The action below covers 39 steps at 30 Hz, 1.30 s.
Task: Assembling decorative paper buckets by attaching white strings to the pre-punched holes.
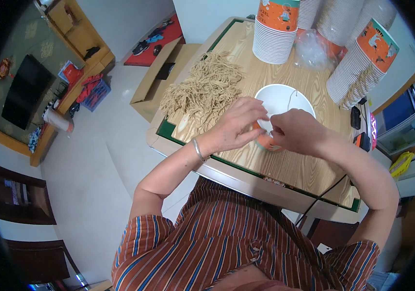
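A white-lined paper bucket (278,93) with an orange and green outside stands near the table's front edge, its mouth facing up. My left hand (239,122), a silver bracelet on its wrist, is at the bucket's near left rim. Its fingers reach over the edge while the thumb lies against the outer wall. At the near right rim my right hand (300,130) is closed in a pinch. A thin string (290,98) loops over the bucket's white inside and runs down to those fingers; its end is hidden. Left of the bucket lies a loose heap of beige cord pieces (205,89).
Stacked paper buckets (275,43) stand at the back of the table. Another stack (362,63) leans at the right, cords hanging on it. Clear plastic bags (314,50) lie between them. A cardboard box (161,80) is beyond the table's left edge. A black cable (321,196) crosses the front right edge.
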Motion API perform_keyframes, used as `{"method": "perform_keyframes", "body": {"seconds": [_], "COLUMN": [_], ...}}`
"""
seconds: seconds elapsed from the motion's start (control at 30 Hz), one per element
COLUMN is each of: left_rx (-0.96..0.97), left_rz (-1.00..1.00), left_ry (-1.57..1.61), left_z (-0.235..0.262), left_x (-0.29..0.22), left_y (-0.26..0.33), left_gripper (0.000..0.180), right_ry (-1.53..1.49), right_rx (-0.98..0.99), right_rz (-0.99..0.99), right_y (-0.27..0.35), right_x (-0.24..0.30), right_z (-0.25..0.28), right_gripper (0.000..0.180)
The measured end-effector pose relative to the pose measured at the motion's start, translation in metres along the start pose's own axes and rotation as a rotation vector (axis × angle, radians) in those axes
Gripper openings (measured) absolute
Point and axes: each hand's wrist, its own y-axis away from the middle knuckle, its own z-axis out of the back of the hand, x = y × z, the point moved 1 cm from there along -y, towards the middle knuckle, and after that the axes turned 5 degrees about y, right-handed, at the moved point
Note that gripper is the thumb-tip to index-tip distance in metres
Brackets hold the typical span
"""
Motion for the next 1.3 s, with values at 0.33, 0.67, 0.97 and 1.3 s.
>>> {"method": "perform_keyframes", "body": {"seconds": [0.33, 0.67, 0.97, 1.3], "left_rx": [0.052, -0.095, -0.11, -0.16], "left_rz": [-0.177, -0.332, -0.356, -0.186], "left_ry": [-0.252, -0.369, -0.397, -0.151], "left_z": [-0.004, -0.02, -0.024, -0.025], "left_x": [-0.004, -0.023, -0.032, -0.026], "left_y": [0.001, 0.014, 0.003, 0.006], "left_gripper": [0.023, 0.033, 0.024, 0.019], "right_ry": [-1.214, -1.407, -1.437, -1.441], "right_rx": [0.366, 0.363, 0.36, 0.343], "right_rz": [-0.309, -0.196, -0.146, -0.139], "right_y": [-0.011, -0.009, -0.014, -0.015], "right_x": [-0.027, -0.033, -0.039, -0.04], "right_z": [-0.014, -0.032, -0.043, -0.047], "right_gripper": [0.021, 0.017, 0.012, 0.014]}}
